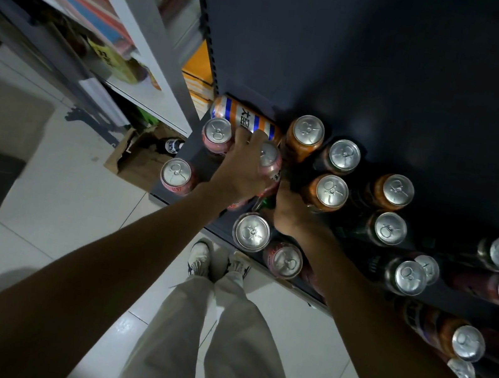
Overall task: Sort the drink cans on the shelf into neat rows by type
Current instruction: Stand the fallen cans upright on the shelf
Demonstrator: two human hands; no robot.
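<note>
Gripping a pink can [270,162] with our left hand [241,167], we are reaching our right hand [286,205] among shelf [195,150] cans; its grip is hidden

Pale tiled floor [53,189], grey shelving upright [155,31], torn cardboard box [139,157].
</note>
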